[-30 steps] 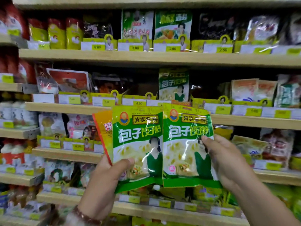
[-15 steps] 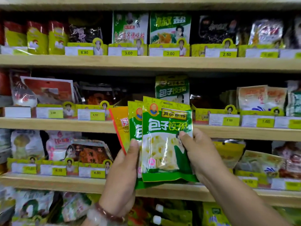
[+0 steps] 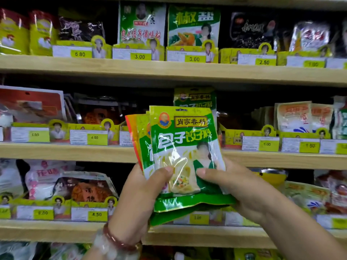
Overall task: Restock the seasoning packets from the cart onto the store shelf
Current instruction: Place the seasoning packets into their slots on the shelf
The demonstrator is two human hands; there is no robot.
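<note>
A stack of green seasoning packets (image 3: pixel 183 147) is held upright in front of the middle shelf (image 3: pixel 75 152), with an orange packet (image 3: pixel 131 132) peeking out at its left edge. My left hand (image 3: pixel 139 199) grips the stack's lower left, thumb across the front. At the lower right, my right hand (image 3: pixel 234 188) grips the same stack with its thumb on the front packet. Behind the stack, a matching green packet (image 3: pixel 195 98) stands in its slot on the middle shelf. The cart is out of view.
Wooden shelves hold rows of seasoning packets behind yellow price-tag holders (image 3: pixel 88 136). The upper shelf (image 3: pixel 169 70) carries green, black and red packets. A lower shelf (image 3: pixel 56 229) runs below my hands. Orange and white packets (image 3: pixel 302 117) stand to the right.
The two green packets were held side by side; my right hand slid its packet over the left one, and both hands now grip a single stack raised nearer the middle shelf.
</note>
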